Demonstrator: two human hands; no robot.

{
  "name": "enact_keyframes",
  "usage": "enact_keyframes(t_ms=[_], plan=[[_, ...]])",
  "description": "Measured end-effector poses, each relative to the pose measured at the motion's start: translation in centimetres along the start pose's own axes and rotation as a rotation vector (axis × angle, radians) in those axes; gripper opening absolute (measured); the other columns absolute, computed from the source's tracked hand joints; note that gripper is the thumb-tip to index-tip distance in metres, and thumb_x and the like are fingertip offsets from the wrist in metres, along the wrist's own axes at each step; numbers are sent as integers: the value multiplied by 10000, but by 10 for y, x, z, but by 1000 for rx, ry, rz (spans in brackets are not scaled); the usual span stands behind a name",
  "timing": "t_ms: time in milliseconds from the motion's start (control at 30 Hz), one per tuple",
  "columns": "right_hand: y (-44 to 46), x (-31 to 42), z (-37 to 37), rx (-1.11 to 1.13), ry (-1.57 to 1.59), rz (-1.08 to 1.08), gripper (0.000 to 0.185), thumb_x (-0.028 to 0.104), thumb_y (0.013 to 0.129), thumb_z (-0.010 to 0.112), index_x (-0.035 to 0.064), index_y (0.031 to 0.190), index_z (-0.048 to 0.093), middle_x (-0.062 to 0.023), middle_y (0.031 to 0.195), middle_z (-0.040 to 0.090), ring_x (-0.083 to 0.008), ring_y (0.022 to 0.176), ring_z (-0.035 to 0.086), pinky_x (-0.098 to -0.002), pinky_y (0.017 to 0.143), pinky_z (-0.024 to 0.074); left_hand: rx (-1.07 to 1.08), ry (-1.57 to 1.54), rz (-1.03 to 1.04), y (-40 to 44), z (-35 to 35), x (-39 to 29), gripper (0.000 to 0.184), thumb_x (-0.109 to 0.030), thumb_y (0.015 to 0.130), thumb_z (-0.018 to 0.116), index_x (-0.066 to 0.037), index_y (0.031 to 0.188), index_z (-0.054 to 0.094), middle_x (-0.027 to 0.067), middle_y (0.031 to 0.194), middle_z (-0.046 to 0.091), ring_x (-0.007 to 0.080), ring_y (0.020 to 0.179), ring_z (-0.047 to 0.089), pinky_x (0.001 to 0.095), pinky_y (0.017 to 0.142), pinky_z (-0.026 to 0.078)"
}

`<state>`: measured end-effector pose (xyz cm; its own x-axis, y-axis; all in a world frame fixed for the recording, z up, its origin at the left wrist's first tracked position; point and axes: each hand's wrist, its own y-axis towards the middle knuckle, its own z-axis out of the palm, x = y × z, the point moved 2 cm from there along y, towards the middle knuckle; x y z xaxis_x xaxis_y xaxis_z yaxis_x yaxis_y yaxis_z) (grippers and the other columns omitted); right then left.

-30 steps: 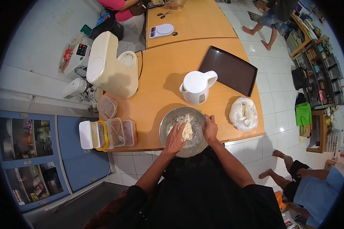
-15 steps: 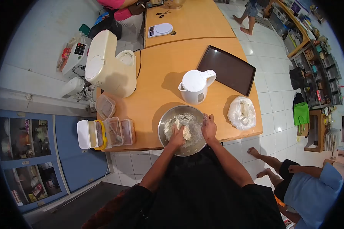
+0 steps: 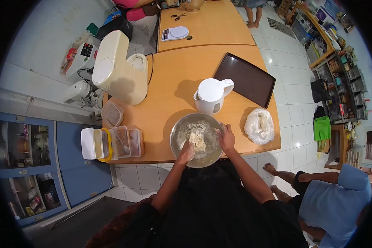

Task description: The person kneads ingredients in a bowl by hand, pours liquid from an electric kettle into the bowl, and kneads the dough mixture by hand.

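Note:
A steel bowl (image 3: 174, 144) sits at the near edge of the wooden table, with a pale, shaggy lump of dough (image 3: 197, 140) and loose flour inside. My left hand (image 3: 187, 153) is inside the bowl at its lower left, floury, against the near side of the dough; its fingers are partly hidden and what they hold cannot be made out. At the bowl's right rim is my right hand (image 3: 226, 138), fingers wrapped over the edge. Just beyond the bowl stands a white kettle (image 3: 211, 96).
A dark tray (image 3: 248, 80) and a plastic bag (image 3: 259, 126) lie to the right. On the left are a cream mixer (image 3: 120, 74) and plastic containers (image 3: 122, 141). A scale (image 3: 178, 33) and scissors (image 3: 179, 17) lie farther off. People are around the table.
My left hand has drawn back from over the dough toward the bowl's near left side. My right hand stays on the rim. The person at the far right has moved farther away.

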<state>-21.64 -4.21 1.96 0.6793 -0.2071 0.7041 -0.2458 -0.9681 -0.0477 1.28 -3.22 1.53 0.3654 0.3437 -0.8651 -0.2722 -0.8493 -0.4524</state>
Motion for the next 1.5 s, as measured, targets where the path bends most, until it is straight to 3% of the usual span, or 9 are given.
enact_keyframes(t_ms=[100, 300, 600, 800, 1000, 1100, 1233, 1367, 1500], plan=[[6, 4, -7, -8, 33, -61, 337, 263, 943, 588, 74, 1221, 615, -134, 1002, 536, -343, 914, 607, -423, 806, 497, -62, 277, 309, 0, 4, -14, 649, 9, 779, 605, -32, 1407, 443, 294, 1457, 372, 441, 1277, 470, 419, 1087, 378], [12, -2, -5, -43, 56, -115, 312, 281, 944, 597, 35, 1123, 669, -128, 971, 541, -303, 883, 600, -391, 787, 490, -229, 460, 266, -21, 5, -50, 777, 2, 706, 686, -97, 1432, 426, 348, 1389, 415, 472, 1262, 457, 477, 1023, 430], [74, -5, -23, -83, 379, 93, 407, 355, 1004, 509, 24, 1208, 631, -125, 1059, 575, -225, 962, 574, -315, 846, 465, -167, 676, 662, -32, 7, -32, 820, -45, 583, 764, -98, 1365, 523, 225, 1335, 541, 363, 1224, 534, 470, 976, 435], [143, 6, -30, 2, 801, 367, 715, 661, 978, 301, 85, 1330, 535, -89, 1328, 535, -241, 1153, 485, -401, 977, 385, -251, 685, 581, -33, 6, -43, 735, -59, 550, 786, -128, 1261, 615, 179, 1230, 605, 407, 1191, 541, 475, 1012, 437], [185, 33, -25, 107, 1217, 291, 791, 734, 929, 329, 71, 1312, 530, -71, 1336, 541, -238, 1238, 457, -406, 1057, 336, -214, 626, 577, -32, 5, -48, 800, -44, 553, 765, -181, 1317, 574, 208, 1336, 530, 418, 1243, 496, 495, 1038, 418], [192, 42, -18, 124, 1369, 411, 807, 741, 922, 335, 54, 1297, 534, -76, 1310, 557, -231, 1228, 479, -387, 1066, 342, -292, 488, 722, -27, -1, -69, 800, -11, 577, 754, -175, 1334, 553, 205, 1315, 539, 414, 1234, 500, 493, 1036, 418], [195, 37, -22, 269, 1686, 436, 816, 768, 894, 359, 49, 1211, 579, -126, 1230, 602, -289, 1209, 506, -479, 1066, 348, -313, 437, 433, -16, 0, -47, 786, 8, 604, 753, -141, 1342, 524, 193, 1294, 552, 408, 1222, 502, 466, 1018, 433], [214, 27, -29, 176, 1797, 823, 704, 660, 970, 288, 42, 1122, 590, -145, 1183, 632, -302, 1180, 539, -490, 1071, 337, -282, 362, 359, -8, -3, -32, 773, 7, 614, 758, -112, 1337, 511, 196, 1276, 558, 402, 1197, 516, 446, 997, 445], [236, 21, -21, 209, 1642, 786, 540, 492, 1026, 274, 58, 991, 594, -133, 1019, 672, -299, 1041, 592, -510, 1014, 359, -226, 354, 224, -17, -3, -29, 730, 19, 643, 736, -95, 1328, 511, 200, 1261, 565, 392, 1172, 535, 441, 980, 456]])
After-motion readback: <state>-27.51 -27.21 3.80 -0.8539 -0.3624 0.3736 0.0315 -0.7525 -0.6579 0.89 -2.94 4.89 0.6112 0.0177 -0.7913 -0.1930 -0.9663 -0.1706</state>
